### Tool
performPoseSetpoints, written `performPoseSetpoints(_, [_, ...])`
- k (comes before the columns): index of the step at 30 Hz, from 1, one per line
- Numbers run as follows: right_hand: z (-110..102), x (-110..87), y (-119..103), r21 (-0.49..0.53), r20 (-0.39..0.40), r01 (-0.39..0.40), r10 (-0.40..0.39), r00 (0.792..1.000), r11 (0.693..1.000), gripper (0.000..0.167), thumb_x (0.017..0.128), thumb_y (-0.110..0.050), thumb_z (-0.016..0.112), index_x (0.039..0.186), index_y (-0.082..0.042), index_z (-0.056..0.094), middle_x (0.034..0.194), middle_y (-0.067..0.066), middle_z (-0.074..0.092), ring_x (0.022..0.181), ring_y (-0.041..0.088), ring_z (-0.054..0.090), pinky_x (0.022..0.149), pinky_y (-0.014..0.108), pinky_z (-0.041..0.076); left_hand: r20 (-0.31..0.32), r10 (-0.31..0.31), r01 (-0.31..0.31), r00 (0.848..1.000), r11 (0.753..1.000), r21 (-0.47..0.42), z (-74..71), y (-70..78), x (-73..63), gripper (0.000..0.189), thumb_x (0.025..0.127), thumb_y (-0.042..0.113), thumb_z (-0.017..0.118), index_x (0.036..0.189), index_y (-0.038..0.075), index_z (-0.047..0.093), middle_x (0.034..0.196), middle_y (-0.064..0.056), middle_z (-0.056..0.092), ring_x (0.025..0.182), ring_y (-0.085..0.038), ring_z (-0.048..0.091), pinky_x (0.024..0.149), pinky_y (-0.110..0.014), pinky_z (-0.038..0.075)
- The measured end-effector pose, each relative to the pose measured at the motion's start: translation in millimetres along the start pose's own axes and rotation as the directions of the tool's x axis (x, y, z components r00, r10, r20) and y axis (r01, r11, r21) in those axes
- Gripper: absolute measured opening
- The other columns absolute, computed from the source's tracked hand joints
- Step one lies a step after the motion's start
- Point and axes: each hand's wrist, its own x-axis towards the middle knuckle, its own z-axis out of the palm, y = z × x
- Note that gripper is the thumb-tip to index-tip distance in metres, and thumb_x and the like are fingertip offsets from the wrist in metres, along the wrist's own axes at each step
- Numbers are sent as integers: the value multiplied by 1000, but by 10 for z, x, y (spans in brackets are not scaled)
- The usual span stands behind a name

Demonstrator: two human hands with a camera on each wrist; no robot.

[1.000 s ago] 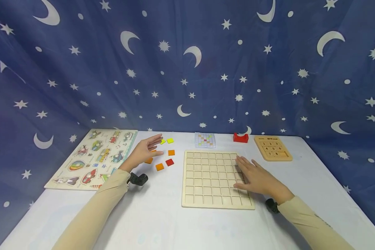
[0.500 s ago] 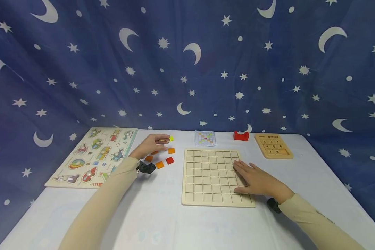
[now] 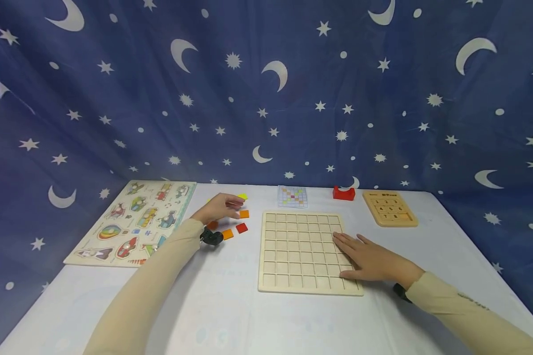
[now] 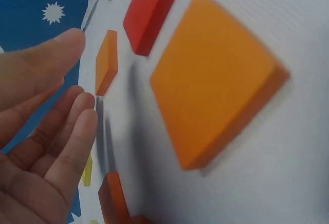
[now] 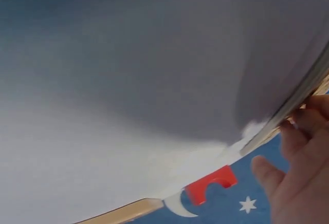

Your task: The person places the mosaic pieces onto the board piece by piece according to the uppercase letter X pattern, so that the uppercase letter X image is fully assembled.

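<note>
Tiles (image 4: 218, 82) lie on the tabletop (image 3: 271, 325) near my empty, loosely parted left grip (image 3: 219, 208), and I judge them light, stiff and slick, best pinched by opposite edges, while my empty right grip (image 3: 373, 260) rests straight-fingered on the grid board (image 3: 288, 254).

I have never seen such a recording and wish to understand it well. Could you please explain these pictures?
No machine is here: a person works with a bare left hand and right hand. The head picture looks forward and down from a camera on the head; the other two come from wrist cameras. Above the white table, the left hand hovers near small coloured tiles, holding nothing that I can see. The right hand rests on a wooden grid board. Around these lie a picture board, a pattern card, a red block and a number board.
</note>
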Motion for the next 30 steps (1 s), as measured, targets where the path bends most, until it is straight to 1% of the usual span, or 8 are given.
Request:
performPoseSetpoints(6, [25,-40,90,-10,-16,38,-39,999,999,95,82,-71,47,150,-10,22,157,6,22,143,25,26,115,50,22,-1,-29,29,1000,999,39,53,7,56,52,81,-2,68,130,-4,52,131,-21,56,118,-32,55,99,-38,47])
performPoseSetpoints(9, [34,-35,106,-15,-31,55,-55,998,998,94,82,-70,47,150,-10,22,157,6,22,143,25,27,115,50,23,-38,-65,67,997,995,69,74,12,91,50,78,-2,71,126,-3,56,128,-19,59,113,-29,58,97,-35,49])
performPoseSetpoints(12, [34,-27,104,-22,-35,56,-57,998,998,94,82,-70,47,150,-11,22,157,5,23,142,24,27,115,50,23,-77,-104,110,992,991,72,89,15,125,46,75,-4,74,119,-1,62,121,-17,63,102,-23,61,92,-31,51])
performPoseSetpoints(16, [27,-30,97,-31,-47,60,-61,997,998,94,82,-70,48,149,-10,24,156,5,24,142,24,29,114,51,25,-95,-138,144,986,988,55,102,44,140,42,72,-6,75,113,-2,66,114,-16,65,92,-17,58,86,-26,51])
performPoseSetpoints(21, [30,-33,92,-42,-68,77,-79,994,996,93,82,-69,49,149,-8,26,155,8,27,140,26,31,112,51,27,-108,-168,173,980,984,41,124,97,143,39,70,-10,74,108,-3,67,98,-12,63,81,-14,51,73,-19,48])
performPoseSetpoints(24, [28,-29,90,-43,-69,82,-85,994,996,93,83,-68,49,148,-7,26,155,9,27,140,27,31,112,52,27,-121,-185,192,975,980,47,137,115,147,36,70,-11,73,105,-3,69,94,-9,60,79,-14,49,68,-17,46])
performPoseSetpoints(27, [28,-25,90,-31,-57,73,-75,996,997,93,82,-68,49,149,-8,25,156,8,26,141,26,30,113,52,26,-136,-205,212,969,976,40,145,112,150,33,71,-11,72,102,-1,70,97,-8,60,80,-14,49,68,-18,45])
performPoseSetpoints(30, [28,-19,95,-23,-42,60,-61,997,998,94,82,-69,48,149,-9,23,156,6,24,142,24,29,114,51,24,-147,-210,219,967,975,46,146,104,154,31,72,-10,72,101,0,71,99,-10,61,81,-16,49,68,-19,46])
